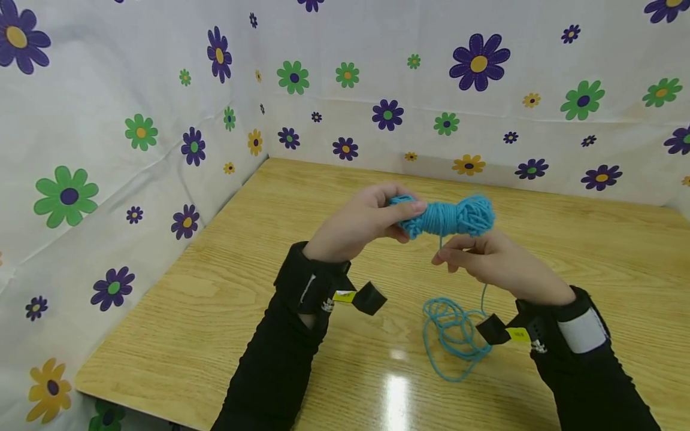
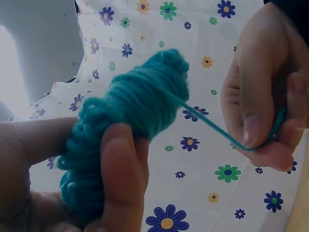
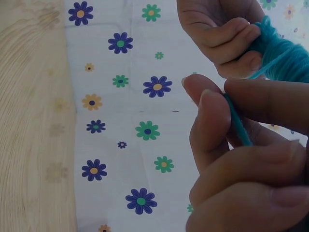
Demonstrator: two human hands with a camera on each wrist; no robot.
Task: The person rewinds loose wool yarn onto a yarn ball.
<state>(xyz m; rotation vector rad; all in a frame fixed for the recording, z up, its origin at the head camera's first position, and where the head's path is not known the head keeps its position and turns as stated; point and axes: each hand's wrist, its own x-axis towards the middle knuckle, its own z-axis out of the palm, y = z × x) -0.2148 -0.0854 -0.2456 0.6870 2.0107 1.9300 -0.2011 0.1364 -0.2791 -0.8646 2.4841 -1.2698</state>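
A blue yarn bundle [image 1: 450, 218], wound tightly round its middle with looped ends, is held above the table. My left hand [image 1: 372, 218] grips its left end between thumb and fingers. Just below its right end, my right hand [image 1: 485, 260] pinches the yarn strand [image 2: 212, 126] between thumb and fingers. That strand runs taut from the wound middle to the right fingertips in the left wrist view. In the right wrist view the strand [image 3: 236, 118] passes through the right fingers. From that hand the tail drops to a loose tangle of yarn [image 1: 453, 335] on the table.
The wooden table [image 1: 226, 311] has its left edge and rounded front-left corner in view. A white curtain [image 1: 345, 126] with printed flowers hangs behind and along the left side. Both wrists wear black straps carrying small cameras.
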